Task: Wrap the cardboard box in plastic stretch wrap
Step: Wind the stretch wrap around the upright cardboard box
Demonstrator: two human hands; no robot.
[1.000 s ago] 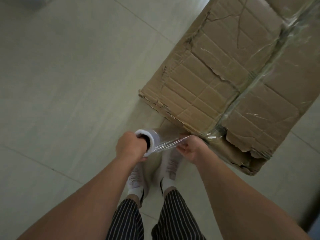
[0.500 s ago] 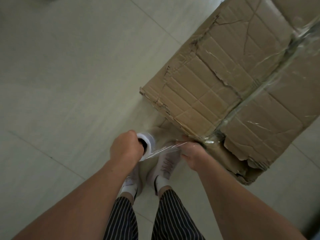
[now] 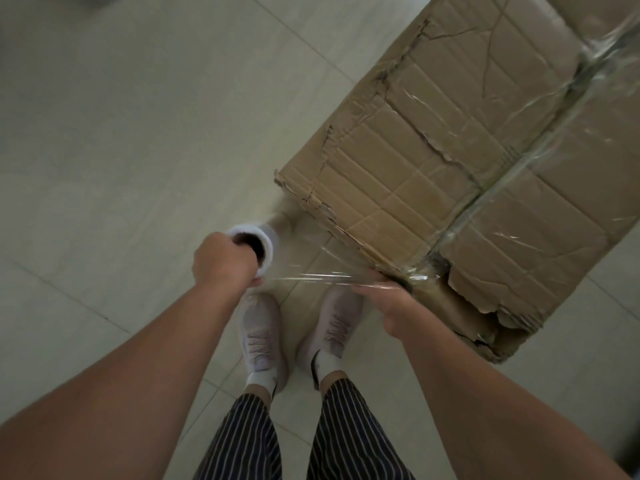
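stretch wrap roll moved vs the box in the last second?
Yes. Against the cardboard box, the stretch wrap roll has shifted left, away from the right hand, drawing out more film.

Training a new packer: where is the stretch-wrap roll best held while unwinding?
By its hollow top end, from above. The roll stands upright with the core open upward; the left hand grips there, leaving the film free to pay out sideways.

The cardboard box [image 3: 450, 150] runs off the right edge.
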